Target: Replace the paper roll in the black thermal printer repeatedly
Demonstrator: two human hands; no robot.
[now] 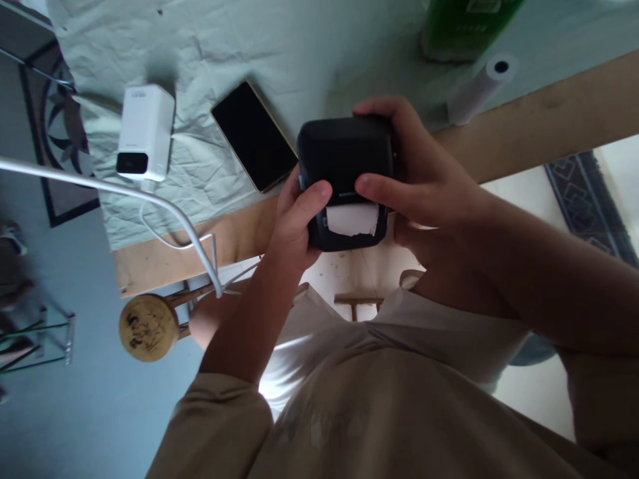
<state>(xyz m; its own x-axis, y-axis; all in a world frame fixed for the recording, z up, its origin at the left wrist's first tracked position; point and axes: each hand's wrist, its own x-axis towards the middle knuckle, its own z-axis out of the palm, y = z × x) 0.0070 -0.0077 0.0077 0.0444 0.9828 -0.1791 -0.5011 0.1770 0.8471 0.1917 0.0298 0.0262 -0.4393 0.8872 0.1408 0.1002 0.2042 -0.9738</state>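
Note:
Between both hands I hold a black portable receipt printer [344, 156] just over the table's front edge. A torn-edged strip of white paper [352, 219] shows at its near end. My left hand [302, 213] grips the printer's left side, thumb on top. Around the right side wraps my right hand [407, 166], its thumb lying on the lid; some fingers are hidden beneath. Close to my left hand a dark-screened smartphone [254, 136] lies on the cloth.
A white power bank [146, 132] with a white cable [164, 199] stands at the left. At the right are a paper roll [479, 90] and a green container [466, 30]. The table's wooden edge [539, 110] runs before me; a round stool [148, 327] stands below left.

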